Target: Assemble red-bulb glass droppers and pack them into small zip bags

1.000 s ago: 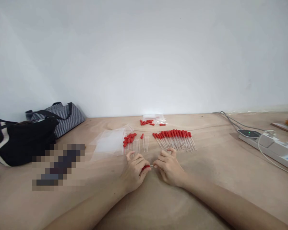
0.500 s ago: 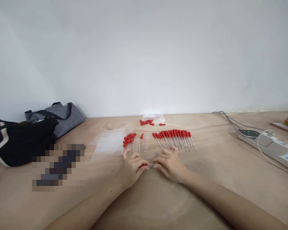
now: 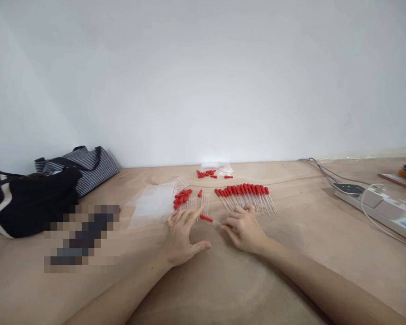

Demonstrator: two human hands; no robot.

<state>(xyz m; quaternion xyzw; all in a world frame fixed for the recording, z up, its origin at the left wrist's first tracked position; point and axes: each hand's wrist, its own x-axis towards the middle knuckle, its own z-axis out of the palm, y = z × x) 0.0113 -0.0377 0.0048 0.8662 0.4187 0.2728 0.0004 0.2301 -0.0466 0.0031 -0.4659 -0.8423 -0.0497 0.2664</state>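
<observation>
My right hand (image 3: 244,229) pinches the clear tube of a dropper (image 3: 206,218), whose red bulb points left. My left hand (image 3: 184,234) is open, thumb spread away from the fingers, with nothing in it. Beyond its fingertips lie a pile of red bulbs (image 3: 182,197) and clear tubes (image 3: 205,204), partly hidden by the fingers. One loose red bulb (image 3: 200,193) rests just above the tubes. A fanned row of red-capped droppers (image 3: 246,189) lies past my right hand.
More red bulbs (image 3: 206,173) lie near the wall beside a clear bag (image 3: 215,166). Plastic bags (image 3: 154,198) are at left, with a striped bag (image 3: 91,169) and a black bag (image 3: 40,203) farther left. A power strip (image 3: 385,210) with cables stands at right.
My left hand has let go of the red bulb and opened, its thumb moving away. The dropper in my right hand now shows, tilted, with its bulb uncovered.
</observation>
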